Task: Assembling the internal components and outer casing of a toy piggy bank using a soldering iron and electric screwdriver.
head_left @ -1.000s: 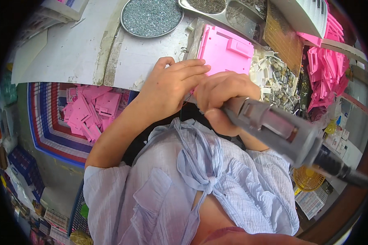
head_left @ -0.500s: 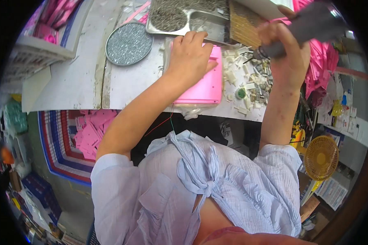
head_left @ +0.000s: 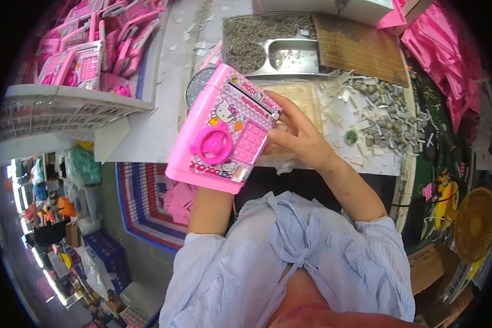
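Pink toy safe bank sits in the middle of the frame, held up above the bench. The right hand grips its right edge, fingers curled around it. The left hand is hidden behind the toy, so I cannot tell its fingers. Small metal parts lie at the upper right.

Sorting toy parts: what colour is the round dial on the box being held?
Bright pink dial, darker than the box; head view.
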A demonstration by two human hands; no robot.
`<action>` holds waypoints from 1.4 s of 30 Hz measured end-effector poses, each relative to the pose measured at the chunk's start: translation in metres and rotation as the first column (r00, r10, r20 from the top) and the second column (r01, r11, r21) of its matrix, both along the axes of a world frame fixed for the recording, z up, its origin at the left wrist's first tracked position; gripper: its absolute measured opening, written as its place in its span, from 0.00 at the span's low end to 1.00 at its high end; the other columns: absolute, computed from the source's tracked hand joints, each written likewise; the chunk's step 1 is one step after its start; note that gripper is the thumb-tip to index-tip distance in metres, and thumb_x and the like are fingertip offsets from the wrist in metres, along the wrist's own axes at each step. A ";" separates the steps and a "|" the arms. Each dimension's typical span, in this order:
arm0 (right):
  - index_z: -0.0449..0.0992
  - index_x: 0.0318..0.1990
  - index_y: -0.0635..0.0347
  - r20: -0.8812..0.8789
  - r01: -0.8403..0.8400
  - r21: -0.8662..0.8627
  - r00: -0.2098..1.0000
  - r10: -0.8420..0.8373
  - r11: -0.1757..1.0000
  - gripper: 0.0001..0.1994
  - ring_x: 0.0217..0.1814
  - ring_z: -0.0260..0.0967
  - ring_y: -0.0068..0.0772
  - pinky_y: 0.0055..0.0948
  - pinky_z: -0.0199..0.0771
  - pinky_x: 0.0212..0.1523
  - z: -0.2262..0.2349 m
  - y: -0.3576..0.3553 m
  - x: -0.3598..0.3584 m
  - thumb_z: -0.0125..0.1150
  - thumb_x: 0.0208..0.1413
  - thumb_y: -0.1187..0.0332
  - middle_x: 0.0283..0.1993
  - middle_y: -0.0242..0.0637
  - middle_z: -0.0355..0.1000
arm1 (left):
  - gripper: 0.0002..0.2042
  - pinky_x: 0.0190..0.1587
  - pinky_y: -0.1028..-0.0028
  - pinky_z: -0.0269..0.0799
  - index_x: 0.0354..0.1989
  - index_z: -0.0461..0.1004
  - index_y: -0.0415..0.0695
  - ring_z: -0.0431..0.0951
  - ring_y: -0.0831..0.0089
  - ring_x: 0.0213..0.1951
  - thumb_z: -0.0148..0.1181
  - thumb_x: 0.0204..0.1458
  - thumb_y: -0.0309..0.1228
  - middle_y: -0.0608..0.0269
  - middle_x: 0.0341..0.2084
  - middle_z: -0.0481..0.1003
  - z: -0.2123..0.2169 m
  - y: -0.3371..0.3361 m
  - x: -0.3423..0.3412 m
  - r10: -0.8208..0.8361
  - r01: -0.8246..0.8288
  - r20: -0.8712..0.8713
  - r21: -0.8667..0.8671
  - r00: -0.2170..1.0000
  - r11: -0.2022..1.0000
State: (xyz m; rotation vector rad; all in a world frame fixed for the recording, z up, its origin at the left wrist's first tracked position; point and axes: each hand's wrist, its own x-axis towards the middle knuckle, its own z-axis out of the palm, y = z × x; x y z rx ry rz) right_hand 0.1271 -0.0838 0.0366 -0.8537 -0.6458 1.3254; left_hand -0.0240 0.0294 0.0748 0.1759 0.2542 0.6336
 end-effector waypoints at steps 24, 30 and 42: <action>0.51 0.74 0.58 0.218 0.033 -0.017 0.976 -0.028 0.999 0.37 0.46 0.77 0.28 0.27 0.82 0.41 -0.012 0.011 -0.011 0.63 0.60 0.76 0.56 0.44 0.73 | 0.35 0.65 0.56 0.68 0.70 0.54 0.29 0.72 0.51 0.62 0.56 0.57 0.35 0.38 0.63 0.66 -0.050 0.020 -0.084 0.048 0.055 -0.302 0.325 0.952 0.944; 0.53 0.73 0.60 0.079 -0.141 -0.134 0.985 0.152 0.981 0.35 0.49 0.78 0.30 0.28 0.83 0.42 -0.020 0.012 -0.018 0.63 0.62 0.73 0.54 0.45 0.77 | 0.34 0.66 0.56 0.67 0.70 0.54 0.29 0.71 0.53 0.63 0.55 0.57 0.34 0.39 0.64 0.66 -0.049 0.020 -0.088 0.096 0.028 -0.305 0.380 0.947 0.925; 0.57 0.71 0.63 0.020 -0.111 -0.168 0.993 0.116 0.979 0.32 0.50 0.77 0.28 0.30 0.79 0.48 -0.025 0.017 -0.023 0.63 0.63 0.71 0.52 0.44 0.78 | 0.33 0.66 0.56 0.67 0.70 0.54 0.29 0.70 0.52 0.64 0.53 0.58 0.32 0.39 0.64 0.66 -0.057 0.024 -0.096 0.114 -0.045 -0.210 0.307 0.971 0.951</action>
